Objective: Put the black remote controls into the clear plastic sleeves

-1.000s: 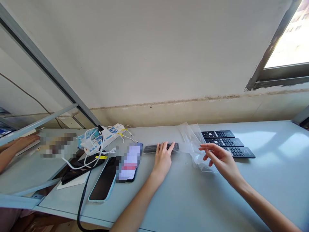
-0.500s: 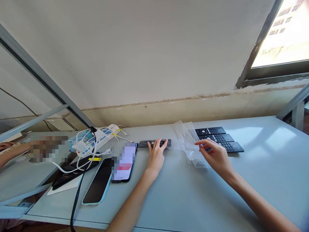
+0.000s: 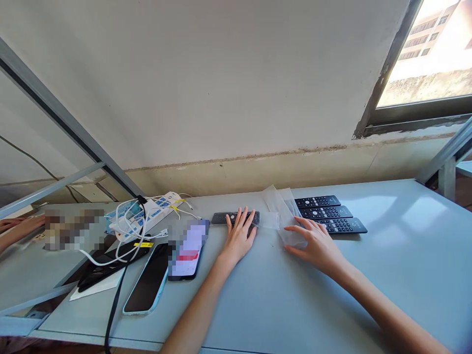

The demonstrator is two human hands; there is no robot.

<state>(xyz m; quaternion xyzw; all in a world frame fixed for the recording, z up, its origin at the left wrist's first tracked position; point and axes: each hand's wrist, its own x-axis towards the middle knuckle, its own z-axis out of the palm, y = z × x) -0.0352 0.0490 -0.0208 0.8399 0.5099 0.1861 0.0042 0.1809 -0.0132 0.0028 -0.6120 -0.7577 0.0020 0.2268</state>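
Observation:
My left hand [image 3: 239, 235] lies with spread fingers on a black remote control [image 3: 220, 218], which is in a clear plastic sleeve [image 3: 271, 221] that runs on past its right end. Part of that remote is hidden under my fingers. Further right, my right hand [image 3: 313, 241] has its fingers apart, resting over loose clear plastic bags [image 3: 283, 204]. Beyond the right hand lie three black remotes, side by side: a back remote [image 3: 319, 201], a middle remote [image 3: 328, 212] and a front remote [image 3: 348, 225], whose left end is partly covered by the hand.
Left of my left hand lie a lit phone [image 3: 190, 250] and a dark-screened phone [image 3: 147, 278]. Behind them is a power strip [image 3: 165, 201] with tangled white cables [image 3: 127, 216]. A black cable [image 3: 117, 300] hangs over the front edge. Another person's arm [image 3: 22, 231] shows at far left.
My left fingers have spread flatter over the remote. My right hand has opened its fingers and moved slightly left and down onto the plastic bags. The view has shifted a little.

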